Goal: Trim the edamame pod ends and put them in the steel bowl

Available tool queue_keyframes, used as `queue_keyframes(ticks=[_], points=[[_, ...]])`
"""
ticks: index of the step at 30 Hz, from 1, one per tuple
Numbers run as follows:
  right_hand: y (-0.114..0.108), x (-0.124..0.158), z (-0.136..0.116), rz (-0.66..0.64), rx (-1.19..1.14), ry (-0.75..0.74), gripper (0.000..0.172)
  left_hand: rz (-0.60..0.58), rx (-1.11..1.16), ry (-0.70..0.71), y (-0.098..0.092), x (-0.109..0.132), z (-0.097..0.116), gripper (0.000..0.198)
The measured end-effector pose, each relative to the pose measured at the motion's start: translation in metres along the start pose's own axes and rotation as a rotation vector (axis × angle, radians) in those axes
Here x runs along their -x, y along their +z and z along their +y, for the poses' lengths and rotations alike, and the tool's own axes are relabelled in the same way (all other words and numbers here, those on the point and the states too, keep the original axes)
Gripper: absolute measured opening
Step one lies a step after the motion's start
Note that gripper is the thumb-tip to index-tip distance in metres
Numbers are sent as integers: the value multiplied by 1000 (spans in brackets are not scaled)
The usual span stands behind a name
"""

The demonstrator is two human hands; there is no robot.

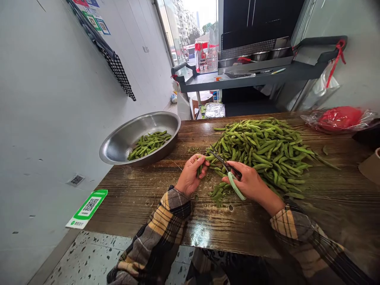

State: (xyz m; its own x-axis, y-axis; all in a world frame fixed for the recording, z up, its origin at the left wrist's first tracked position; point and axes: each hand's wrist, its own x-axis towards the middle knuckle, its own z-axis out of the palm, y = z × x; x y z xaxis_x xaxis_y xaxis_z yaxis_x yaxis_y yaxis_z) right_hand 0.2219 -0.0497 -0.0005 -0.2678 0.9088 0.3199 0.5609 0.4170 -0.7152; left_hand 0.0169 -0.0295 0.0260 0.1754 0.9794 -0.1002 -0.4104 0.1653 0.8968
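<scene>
My left hand [190, 174] is closed around a green bean pod [208, 158], pinching it at the near edge of a big heap of green pods [264, 150] on the wooden table [148, 194]. My right hand [249, 183] grips a pair of scissors [228, 168] with pale green handles. The dark blades point up and left toward the end of the held pod. Small cut bits [219, 192] lie between my wrists. A steel bowl [124, 138] holding cut pods stands at the table's far left.
A clear plastic bag with something red [341, 118] lies at the far right. A brown carton corner [371, 166] is at the right edge. Behind the table stands a grey cart [255, 75] with metal pans. A white wall runs along the left.
</scene>
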Motion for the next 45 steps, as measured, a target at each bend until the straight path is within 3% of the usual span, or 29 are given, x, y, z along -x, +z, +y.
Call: queue_keyframes(ticks=[8,14,17,22,26,29,32,37,45], points=[[1,1,-4,-105,1,-17,42,123,-11,89,-5,-5,4,17],[-3,0,-5,-9,-12,10,42,176,-35,70,-18,-10,11,22],[-5,-1,-5,21,-9,29,48,209,-260,112,-25,-15,8,20],[-5,-1,-5,9,-16,28,47,200,-899,247,-34,-24,-7,11],[-5,-1,-4,14,-14,19,45,166,-1061,242,-38,-26,-12,8],[-5,-1,-3,10,-4,37,46,186,-976,258,-36,-24,-8,12],[-4,-1,-1,0,6,53,53,206,-741,208,-30,-19,-2,21],[-3,-1,-2,-14,2,46,58,137,-416,99,-19,-11,-1,32],[-3,-1,-4,-35,30,48,60,48,-374,58,-6,-3,-5,30]])
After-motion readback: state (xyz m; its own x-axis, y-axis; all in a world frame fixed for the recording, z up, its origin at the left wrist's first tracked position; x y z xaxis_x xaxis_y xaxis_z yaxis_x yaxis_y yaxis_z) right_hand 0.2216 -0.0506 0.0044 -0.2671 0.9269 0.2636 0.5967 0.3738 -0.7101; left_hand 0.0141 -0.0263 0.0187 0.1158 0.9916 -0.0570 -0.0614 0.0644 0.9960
